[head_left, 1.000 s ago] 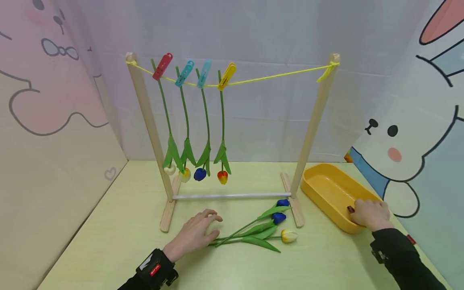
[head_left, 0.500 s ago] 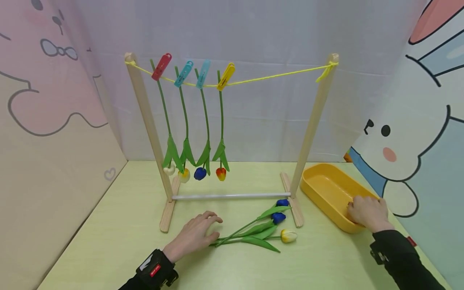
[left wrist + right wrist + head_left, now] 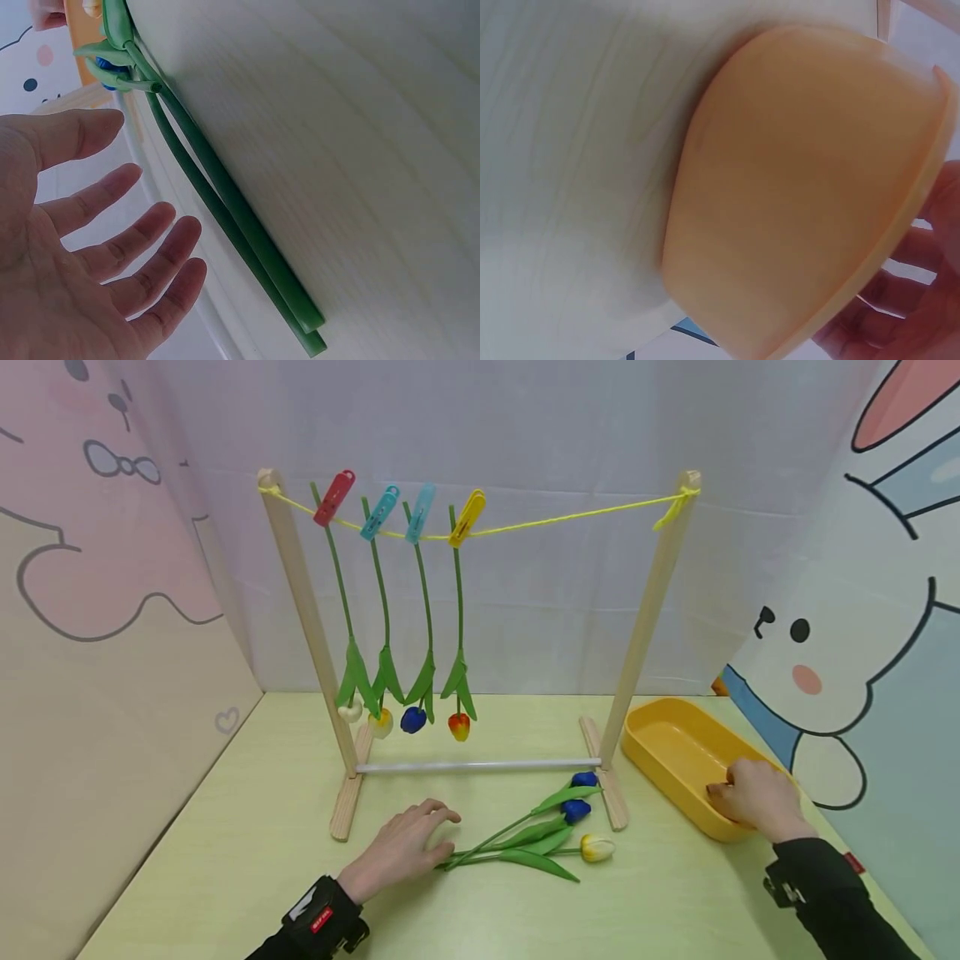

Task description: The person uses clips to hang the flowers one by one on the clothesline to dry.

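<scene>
My left hand (image 3: pixel 401 843) hovers beside the stem ends of artificial tulips on the table, fingers spread and relaxed; in the left wrist view its palm faces the green stems (image 3: pixel 217 195) without touching them. The tulips lie in a loose bundle, with two blue heads (image 3: pixel 576 812) and one white-yellow head (image 3: pixel 597 848). My right hand (image 3: pixel 761 797) reaches over the near end of a yellow tray (image 3: pixel 675 718), fingers bent down inside. The tray wall (image 3: pixel 780 187) hides the fingertips in the right wrist view, so whatever they may hold cannot be made out.
Behind the hands stands a wooden frame (image 3: pixel 645 635) with a yellow string (image 3: pixel 570 517). Several tulips hang upside down at its left, clipped by red (image 3: pixel 334 498), blue (image 3: pixel 381 513) and yellow (image 3: pixel 468 518) clothespins. A white rod (image 3: pixel 480 767) joins the frame's feet.
My right hand has shifted slightly left inside the tray; a dark red bit at its fingertips showed more clearly one second ago. The left hand and the tulips stay put.
</scene>
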Available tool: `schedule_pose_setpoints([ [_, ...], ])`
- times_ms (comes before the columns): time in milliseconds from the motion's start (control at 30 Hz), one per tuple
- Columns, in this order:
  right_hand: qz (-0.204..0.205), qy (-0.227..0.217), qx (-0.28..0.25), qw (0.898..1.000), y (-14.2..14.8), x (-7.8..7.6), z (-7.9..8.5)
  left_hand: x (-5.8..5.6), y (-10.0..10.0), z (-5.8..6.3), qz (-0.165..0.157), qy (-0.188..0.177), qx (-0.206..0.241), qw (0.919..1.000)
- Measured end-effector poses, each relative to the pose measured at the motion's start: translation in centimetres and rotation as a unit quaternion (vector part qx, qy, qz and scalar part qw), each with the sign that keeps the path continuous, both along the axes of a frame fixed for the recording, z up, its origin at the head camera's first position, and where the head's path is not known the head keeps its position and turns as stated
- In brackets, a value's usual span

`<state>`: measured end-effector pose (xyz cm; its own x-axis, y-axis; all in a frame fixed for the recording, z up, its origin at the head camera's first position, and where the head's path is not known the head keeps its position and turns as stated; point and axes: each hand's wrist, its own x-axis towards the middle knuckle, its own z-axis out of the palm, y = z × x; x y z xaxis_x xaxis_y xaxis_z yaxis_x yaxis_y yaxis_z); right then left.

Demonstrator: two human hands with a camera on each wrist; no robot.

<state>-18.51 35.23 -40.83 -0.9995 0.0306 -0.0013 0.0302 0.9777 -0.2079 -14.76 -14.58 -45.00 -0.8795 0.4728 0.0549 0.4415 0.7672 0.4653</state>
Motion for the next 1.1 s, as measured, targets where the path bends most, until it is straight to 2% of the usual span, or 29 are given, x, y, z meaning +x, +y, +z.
schedule_pose_setpoints([
  [267,0.007,0.063,-0.002,0.998,-0.5,-0.3,0.1,0.2,-0.1,0.2,-0.009,-0.011,-0.01,0.9999],
  [433,0.013,0.059,-0.011,0.998,-0.4,-0.3,0.0,0.2,-0.2,0.1,-0.008,-0.017,-0.011,0.9998],
  [700,0.023,0.039,-0.079,0.996,0.3,-0.8,0.1,0.1,-0.3,-0.1,-0.007,-0.016,-0.02,0.9997],
  [967,0.021,0.076,-0.093,0.992,0.4,-0.6,0.1,0.1,-0.4,-0.1,-0.011,-0.021,-0.019,0.9996],
  [1100,0.013,0.08,-0.094,0.992,0.3,-0.5,0.0,0.1,-0.4,-0.1,-0.013,-0.028,-0.02,0.9993],
])
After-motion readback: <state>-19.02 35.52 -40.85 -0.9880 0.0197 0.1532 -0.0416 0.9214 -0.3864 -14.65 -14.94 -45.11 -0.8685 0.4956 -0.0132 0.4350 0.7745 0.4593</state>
